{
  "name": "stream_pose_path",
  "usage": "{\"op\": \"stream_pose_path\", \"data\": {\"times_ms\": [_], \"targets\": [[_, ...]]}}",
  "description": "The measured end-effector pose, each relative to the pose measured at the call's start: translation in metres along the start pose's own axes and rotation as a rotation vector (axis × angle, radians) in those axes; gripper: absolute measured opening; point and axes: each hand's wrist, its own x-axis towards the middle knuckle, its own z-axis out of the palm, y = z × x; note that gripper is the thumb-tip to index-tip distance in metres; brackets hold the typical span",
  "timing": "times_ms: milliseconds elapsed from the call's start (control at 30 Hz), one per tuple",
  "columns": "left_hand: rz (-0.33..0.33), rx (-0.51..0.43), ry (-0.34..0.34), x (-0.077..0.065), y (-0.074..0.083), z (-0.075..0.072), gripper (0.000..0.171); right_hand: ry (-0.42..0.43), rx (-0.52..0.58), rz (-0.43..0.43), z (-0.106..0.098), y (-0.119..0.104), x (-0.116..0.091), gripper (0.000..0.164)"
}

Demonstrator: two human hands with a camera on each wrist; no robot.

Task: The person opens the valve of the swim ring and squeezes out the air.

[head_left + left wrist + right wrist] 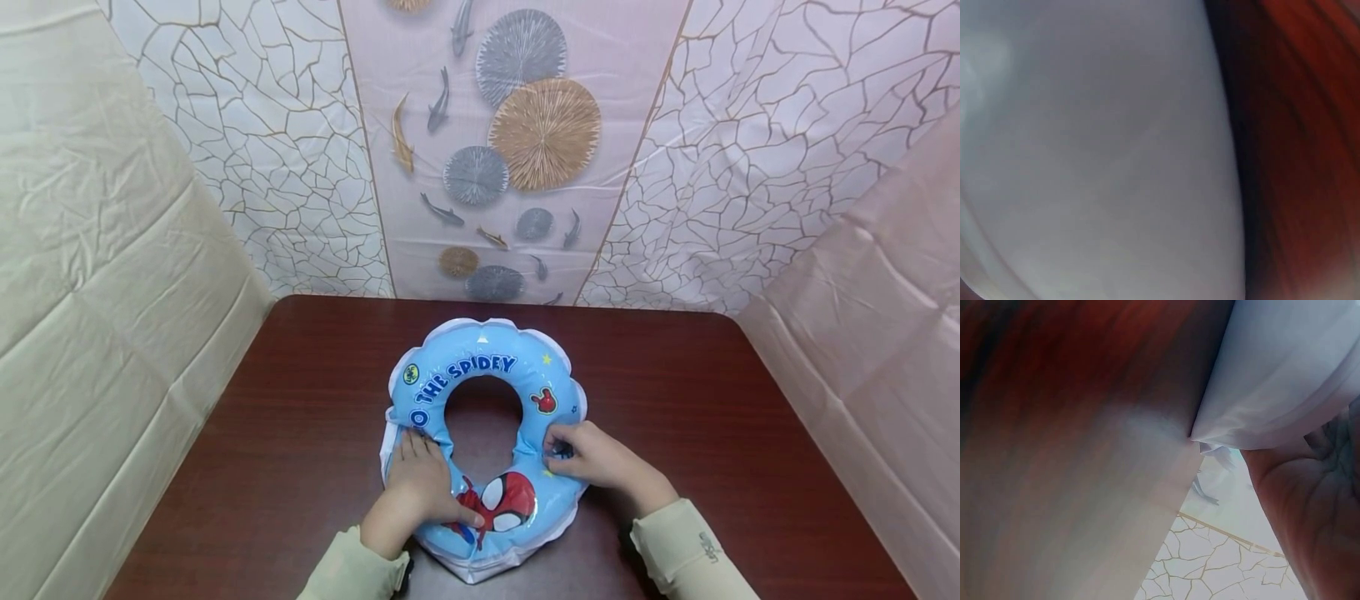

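A light blue inflatable swim ring (480, 346) with a scalloped white edge, blue lettering and a red masked cartoon figure lies on the table. My left hand (420, 487) rests on its left side, fingers extended over the blue surface and thumb reaching the cartoon. On the ring's right side my right hand (596, 454) has thumb and forefinger curled together, pinching at the surface; the exact spot between them is hidden. The left wrist view is filled by the ring's whitish side (1104, 150). In the right wrist view my palm (1304, 506) shows beside the ring's pale side (1285, 375).
The dark red-brown table (300, 417) has rounded far corners. Behind it hangs a patterned backdrop (495, 225) with fish and round motifs. Pale cloth walls stand at the left (97, 292) and right (877, 300).
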Motion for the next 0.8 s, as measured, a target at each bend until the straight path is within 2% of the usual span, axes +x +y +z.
{"op": "stream_pose_path", "data": {"times_ms": [800], "targets": [[0.001,0.034,0.014,-0.0009,0.0009,0.0009,0.145,0.006,-0.006,-0.006,0.0021,0.0014,0.0009,0.011]]}}
